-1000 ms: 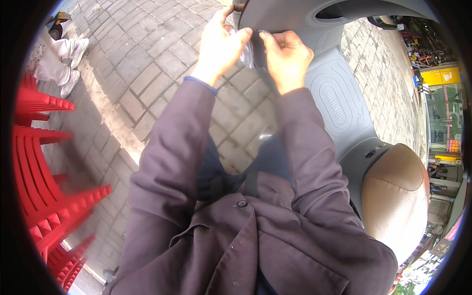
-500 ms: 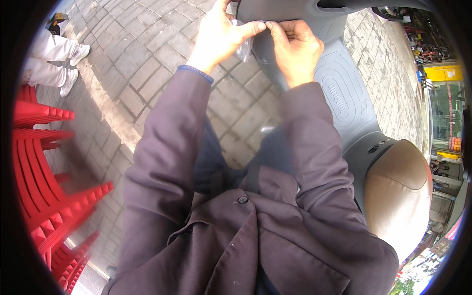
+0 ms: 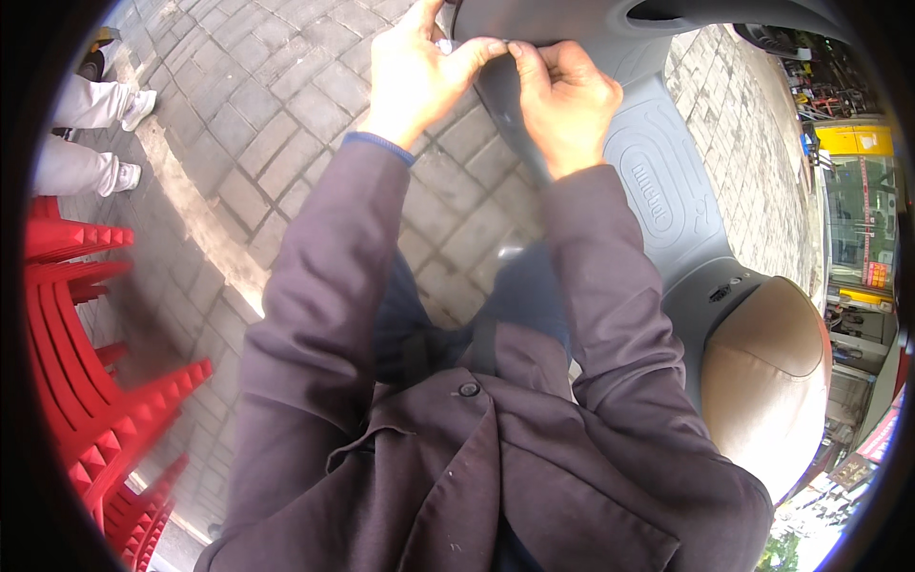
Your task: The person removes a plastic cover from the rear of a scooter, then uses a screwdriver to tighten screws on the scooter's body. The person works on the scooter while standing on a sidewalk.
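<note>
Overhead, the upper rim of the view cuts off part of the left hand, so there is little visible room above it. To its left, paving spreads wide, crossed by a pale strip. The right hand has less space: the scooter's grey front panel lies just beyond its knuckles and the footboard beside its wrist. The panel's curved edge runs down behind the fingertips, where the two thumbs meet.

The right fingers are curled in toward the thumb, and the left thumb stretches across to them; I cannot tell whether either hand grasps something, since the spot between the tips is too small and partly covered.

Compared with half a second ago, the thumbs are at nearly the same place, but the clear plastic that hung below the left palm is mostly out of sight; a small pale bit shows beside that hand. The bystander's white trouser legs appear farther left, with the shoes wider apart.

Stacked red chairs crowd the left side, well apart from the hands. The brown seat bulks beside the right sleeve, blocking that side. Beyond the scooter, more paving leads toward a yellow box-like thing.
</note>
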